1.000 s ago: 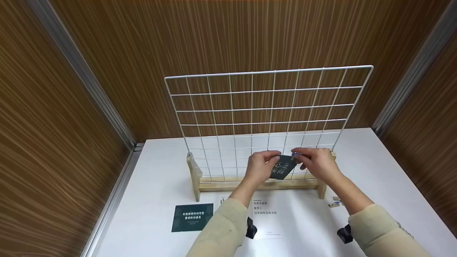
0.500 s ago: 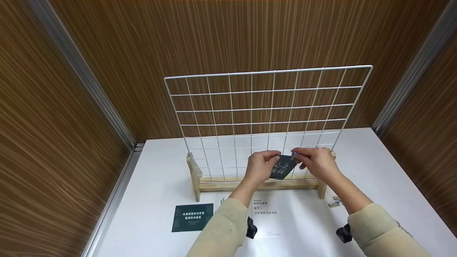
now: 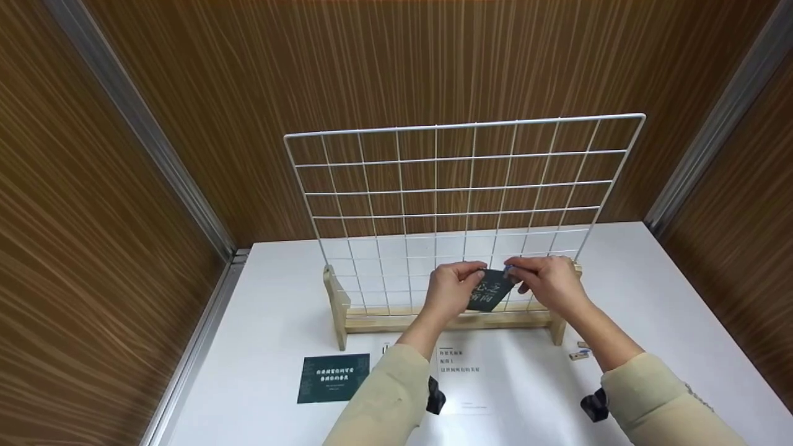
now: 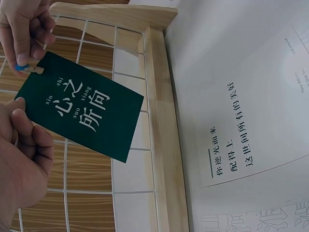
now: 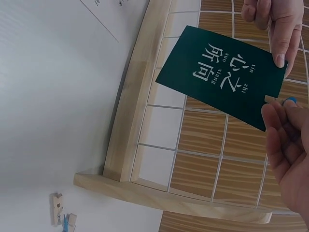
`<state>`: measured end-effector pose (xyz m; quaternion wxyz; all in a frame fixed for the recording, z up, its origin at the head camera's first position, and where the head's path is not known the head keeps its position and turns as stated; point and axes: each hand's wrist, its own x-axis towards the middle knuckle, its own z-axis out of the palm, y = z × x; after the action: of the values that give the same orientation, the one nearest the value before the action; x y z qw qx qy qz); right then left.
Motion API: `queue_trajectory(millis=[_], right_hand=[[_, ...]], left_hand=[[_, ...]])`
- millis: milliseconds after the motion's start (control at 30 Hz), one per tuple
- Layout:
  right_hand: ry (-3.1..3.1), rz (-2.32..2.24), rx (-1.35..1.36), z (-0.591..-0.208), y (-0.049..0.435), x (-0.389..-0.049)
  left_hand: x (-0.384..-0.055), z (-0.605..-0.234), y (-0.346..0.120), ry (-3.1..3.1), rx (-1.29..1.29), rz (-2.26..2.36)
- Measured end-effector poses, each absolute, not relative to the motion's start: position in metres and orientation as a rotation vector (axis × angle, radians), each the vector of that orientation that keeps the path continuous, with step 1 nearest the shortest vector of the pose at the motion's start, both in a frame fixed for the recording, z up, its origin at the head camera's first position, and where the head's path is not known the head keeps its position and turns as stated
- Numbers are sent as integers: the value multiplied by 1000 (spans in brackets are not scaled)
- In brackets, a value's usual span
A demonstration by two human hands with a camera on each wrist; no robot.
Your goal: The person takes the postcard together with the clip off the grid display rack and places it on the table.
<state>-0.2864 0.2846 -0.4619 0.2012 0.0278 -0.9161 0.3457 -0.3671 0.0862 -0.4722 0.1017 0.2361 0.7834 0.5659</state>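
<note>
A dark green card [image 4: 84, 106] with white lettering is held up in front of the white wire grid [image 3: 435, 188]. My left hand [image 3: 451, 290] pinches the card's top edge near one corner between thumb and fingers. With thumb and fingertips, my right hand [image 3: 553, 284] pinches a small wooden clothespin [image 4: 35, 69] that has a blue piece on its end. The clothespin's tip overlaps the card's top edge near the other corner, as both wrist views show. Whether it also grips a grid wire cannot be told.
The grid stands in a wooden base [image 3: 446, 321]. Flat on the white table [image 3: 266, 291] lie another green card [image 3: 334, 378] and white printed cards [image 3: 461, 384], partly behind the left sleeve. Small clothespins [image 5: 58, 209] lie right of the base. Brown wood-patterned panels [image 3: 396, 62] surround the table.
Both hands, the card and the clothespin stay almost in the same place. Only a very slight shift of the right hand and sleeve to the left shows.
</note>
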Motion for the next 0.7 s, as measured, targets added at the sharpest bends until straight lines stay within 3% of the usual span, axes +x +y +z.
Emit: queue_trajectory(millis=[700], right_hand=[[-2423,1420,-163,-459,285,-269]], left_hand=[[-366,-469,85,2286,678,1680]])
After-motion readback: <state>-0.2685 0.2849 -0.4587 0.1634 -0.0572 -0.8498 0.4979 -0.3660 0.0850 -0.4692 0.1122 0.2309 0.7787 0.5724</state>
